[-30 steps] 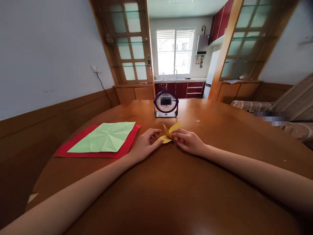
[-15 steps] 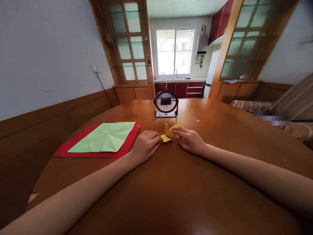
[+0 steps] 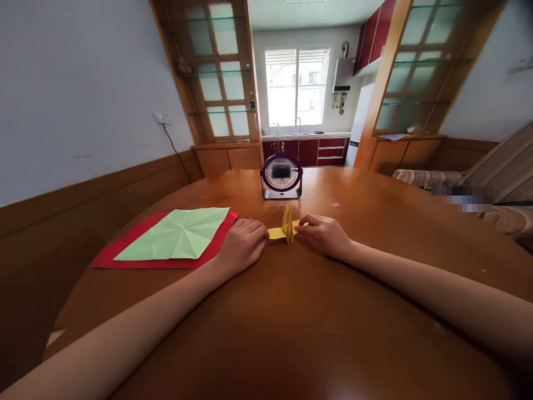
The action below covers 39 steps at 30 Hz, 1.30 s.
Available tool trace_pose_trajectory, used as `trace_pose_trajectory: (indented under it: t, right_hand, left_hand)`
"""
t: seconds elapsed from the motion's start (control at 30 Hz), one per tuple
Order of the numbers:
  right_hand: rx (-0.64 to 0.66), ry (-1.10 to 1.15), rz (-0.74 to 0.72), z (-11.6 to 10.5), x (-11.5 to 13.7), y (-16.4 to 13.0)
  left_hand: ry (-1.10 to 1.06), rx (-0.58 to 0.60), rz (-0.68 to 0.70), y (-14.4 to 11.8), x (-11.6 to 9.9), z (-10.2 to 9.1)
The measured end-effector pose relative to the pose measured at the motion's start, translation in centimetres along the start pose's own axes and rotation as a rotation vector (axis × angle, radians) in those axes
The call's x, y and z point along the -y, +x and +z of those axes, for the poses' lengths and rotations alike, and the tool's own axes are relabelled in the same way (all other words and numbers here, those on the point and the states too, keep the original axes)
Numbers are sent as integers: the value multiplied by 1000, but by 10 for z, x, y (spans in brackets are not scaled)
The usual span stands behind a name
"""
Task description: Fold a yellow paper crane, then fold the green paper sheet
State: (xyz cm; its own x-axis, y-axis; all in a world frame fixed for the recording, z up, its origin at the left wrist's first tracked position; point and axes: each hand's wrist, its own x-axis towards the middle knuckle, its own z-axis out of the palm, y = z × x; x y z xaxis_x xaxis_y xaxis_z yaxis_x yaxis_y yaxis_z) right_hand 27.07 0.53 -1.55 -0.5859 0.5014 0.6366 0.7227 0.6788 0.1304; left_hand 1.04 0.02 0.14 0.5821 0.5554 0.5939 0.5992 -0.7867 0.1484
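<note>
On the yellow folded paper [image 3: 287, 229], the middle flaps [image 3: 287, 219] straighten upright in front of the desk fan [image 3: 281, 173]; the right wing [image 3: 296, 223] points less toward the fan. The left hand [image 3: 245, 243], fingers drawn together, lies farther left of the fan.

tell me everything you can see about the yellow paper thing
The yellow paper looks like thin, creased sheet folded into several layers. Narrow, pointed layers stand upright at its middle, slightly parted, and a flap spreads to either side. The left hand holds the left flap's outer end; the right hand holds the right flap, partly hiding it. It sits nearer than the fan.
</note>
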Motion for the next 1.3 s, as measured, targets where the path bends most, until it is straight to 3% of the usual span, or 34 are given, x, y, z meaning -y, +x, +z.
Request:
trace_pose_trajectory:
  t: [0.33,0.53,0.77,1.3]
  right_hand:
    - [-88,-26,-71,0,-1,2]
    - [-201,77,-58,-5,10,5]
    - [-214,190,-72,-8,21,7]
    - [-193,369,-86,-4,15,6]
  left_hand:
    - [173,19,76,1,-1,-1]
    - [195,-65,111,0,-9,0]
    - [204,-108,200,1,-25,-2]
    - [70,-57,167,1,-19,0]
